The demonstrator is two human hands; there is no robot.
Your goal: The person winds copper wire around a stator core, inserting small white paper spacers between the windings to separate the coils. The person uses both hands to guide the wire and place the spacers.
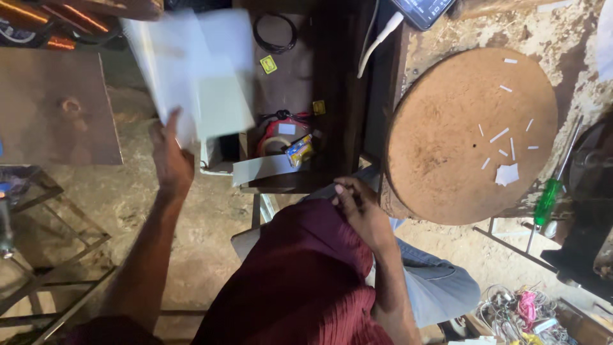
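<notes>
While the paper sheets [198, 76] were up in my left hand [169, 160], nothing new lay on the round board [447, 147].
Left hand gripped the blurred sheets; right hand [361, 207] rested curled and empty at my knee (only small paper scraps [507, 172] sat on the board).

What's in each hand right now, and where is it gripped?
Left hand grips blurred white sheets at their lower edge. Right hand rests at the maroon shirt, holding nothing visible.

Warm, uneven light falls brightest on the round wooden board [471, 134] and the sandy surface around it at the right. The centre recess and the lower left lie in deep shadow. The white sheets [198, 76] in the left hand [170, 160] smear with motion blur; the coils at the top left glow orange.
</notes>
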